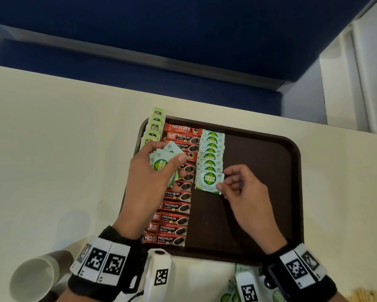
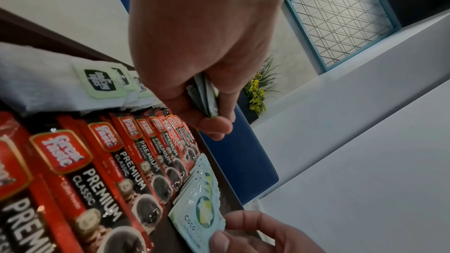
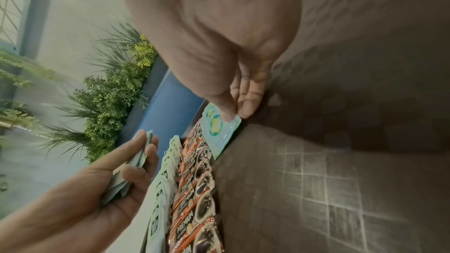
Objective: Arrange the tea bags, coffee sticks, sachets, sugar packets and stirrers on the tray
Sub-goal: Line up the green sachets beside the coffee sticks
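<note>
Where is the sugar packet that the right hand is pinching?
Head view: the sugar packet sits mid-tray, nearest end of the packet row, right of the coffee sticks.

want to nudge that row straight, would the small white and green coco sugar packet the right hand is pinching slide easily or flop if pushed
The small white and green coco sugar packet probably weighs little: the right hand pinches it by one edge only. Its glossy film suggests it would slide easily on the brown plastic tray. Thin and flat, it would likely ride over its overlapped neighbours rather than shove them.

Soft even indoor light, faint shadows; wrist views fisheye-warped, near objects blurred, right wrist dim.
</note>
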### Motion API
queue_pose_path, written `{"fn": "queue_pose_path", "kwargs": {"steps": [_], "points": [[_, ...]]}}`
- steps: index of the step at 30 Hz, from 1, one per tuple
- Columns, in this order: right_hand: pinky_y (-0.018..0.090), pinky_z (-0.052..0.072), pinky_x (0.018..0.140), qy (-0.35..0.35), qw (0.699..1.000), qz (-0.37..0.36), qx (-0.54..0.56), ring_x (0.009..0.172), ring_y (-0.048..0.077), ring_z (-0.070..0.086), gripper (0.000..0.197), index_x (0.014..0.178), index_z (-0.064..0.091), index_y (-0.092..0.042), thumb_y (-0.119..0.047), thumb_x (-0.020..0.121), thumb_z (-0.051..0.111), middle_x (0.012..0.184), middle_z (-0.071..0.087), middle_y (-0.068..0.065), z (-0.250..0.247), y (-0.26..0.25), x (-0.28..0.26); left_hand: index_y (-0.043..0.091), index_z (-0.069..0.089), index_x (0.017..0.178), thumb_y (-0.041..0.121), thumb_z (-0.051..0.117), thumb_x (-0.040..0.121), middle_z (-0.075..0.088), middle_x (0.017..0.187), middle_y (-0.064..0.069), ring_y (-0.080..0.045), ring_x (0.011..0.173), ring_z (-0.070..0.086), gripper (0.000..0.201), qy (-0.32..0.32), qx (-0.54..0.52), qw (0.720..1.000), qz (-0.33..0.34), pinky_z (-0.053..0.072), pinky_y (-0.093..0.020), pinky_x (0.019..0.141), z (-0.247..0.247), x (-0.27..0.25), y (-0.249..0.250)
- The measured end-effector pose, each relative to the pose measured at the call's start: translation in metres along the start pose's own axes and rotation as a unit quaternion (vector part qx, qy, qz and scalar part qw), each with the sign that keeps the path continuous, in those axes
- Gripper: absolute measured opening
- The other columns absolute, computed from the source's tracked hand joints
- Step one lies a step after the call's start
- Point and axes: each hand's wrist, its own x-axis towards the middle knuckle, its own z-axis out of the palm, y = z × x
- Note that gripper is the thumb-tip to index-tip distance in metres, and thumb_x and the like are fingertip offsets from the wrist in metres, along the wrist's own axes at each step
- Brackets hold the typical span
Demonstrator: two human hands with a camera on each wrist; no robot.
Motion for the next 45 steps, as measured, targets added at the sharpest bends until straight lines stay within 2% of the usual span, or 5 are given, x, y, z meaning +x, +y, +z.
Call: {"fn": "queue_pose_path", "kwargs": {"steps": [24, 29, 32, 38, 45], "points": [[0.013, 0.053, 0.068, 0.051, 0.997, -0.054, -0.016, 0.084, 0.005, 0.065, 0.026, 0.112, 0.065, -0.025, -0.024, 0.093, 0.082, 0.107, 0.064, -0.006, -0.003, -0.015, 0.003, 0.021, 0.06, 0.129, 0.028, 0.073, 0.101, 0.082, 0.106, -0.009, -0.029, 0.079, 0.081, 0.031, -0.052, -0.042, 0.995, -0.071, 0.067, -0.044, 0.068, 0.007, -0.002, 0.001], [0.028, 0.061, 0.078, -0.024, 0.992, -0.047, 0.113, 0.094, 0.012, 0.071, 0.023, 0.119, 0.067, -0.028, -0.033, 0.098, 0.075, 0.108, 0.071, -0.007, -0.005, -0.042, 0.003, 0.014, 0.062, 0.127, -0.004, 0.05, 0.104, 0.081, 0.111, -0.014, -0.031, 0.092, 0.081, 0.032, -0.136, -0.135, 0.972, -0.136, 0.067, -0.04, 0.074, 0.015, -0.006, 0.003], [0.027, 0.061, 0.075, -0.067, 0.987, -0.035, 0.145, 0.092, 0.011, 0.074, 0.027, 0.124, 0.067, -0.03, -0.034, 0.098, 0.074, 0.106, 0.074, -0.006, -0.01, -0.054, 0.005, 0.02, 0.061, 0.132, 0.002, 0.065, 0.103, 0.078, 0.121, -0.007, -0.031, 0.095, 0.082, 0.034, -0.164, -0.06, 0.98, -0.092, 0.066, -0.044, 0.083, 0.014, -0.01, 0.003], [0.03, 0.066, 0.078, -0.102, 0.984, -0.017, 0.145, 0.104, 0.01, 0.075, 0.018, 0.112, 0.076, -0.028, -0.025, 0.094, 0.08, 0.103, 0.078, -0.004, -0.019, -0.059, 0.007, 0.024, 0.064, 0.129, 0.018, 0.082, 0.094, 0.079, 0.117, 0.003, -0.024, 0.081, 0.083, 0.041, -0.167, 0.012, 0.984, -0.057, 0.065, -0.028, 0.069, 0.009, -0.017, 0.01], [0.028, 0.065, 0.079, -0.138, 0.982, -0.017, 0.128, 0.104, 0.007, 0.075, 0.013, 0.106, 0.079, -0.025, -0.021, 0.093, 0.08, 0.106, 0.079, -0.009, -0.029, -0.052, 0.003, 0.027, 0.065, 0.119, 0.018, 0.077, 0.099, 0.081, 0.109, 0.006, -0.03, 0.068, 0.08, 0.025, -0.113, 0.027, 0.992, -0.038, 0.068, -0.041, 0.07, 0.008, -0.016, 0.009]]}}
